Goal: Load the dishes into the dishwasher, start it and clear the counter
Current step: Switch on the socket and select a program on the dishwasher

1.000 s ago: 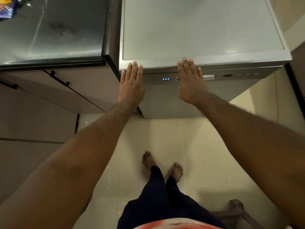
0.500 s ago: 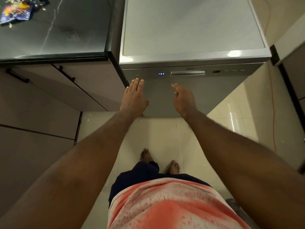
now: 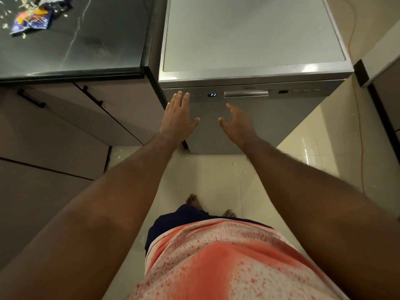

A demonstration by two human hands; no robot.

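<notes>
We find the dishwasher [image 3: 292,122] shut beside the worktop [image 3: 97,53], display [image 3: 213,95] at P2, left grip [image 3: 177,118] flat and empty at the control strip [image 3: 303,91], right grip [image 3: 238,124] spread, empty, near the door, and we judge a stray fingertip may change the programme or leave it unstarted.

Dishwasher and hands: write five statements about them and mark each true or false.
1. The dishwasher door is closed. True.
2. Its display reads P2. True.
3. The right hand grips the door handle. False: it is open, below the handle, and holds nothing.
4. The left hand holds a plate. False: it is empty, its fingers straight, with the fingertips up at the control strip left of the display.
5. Only a plate lies on the counter. False: no plate shows; wrappers and crumbs lie at its far left corner.
</notes>
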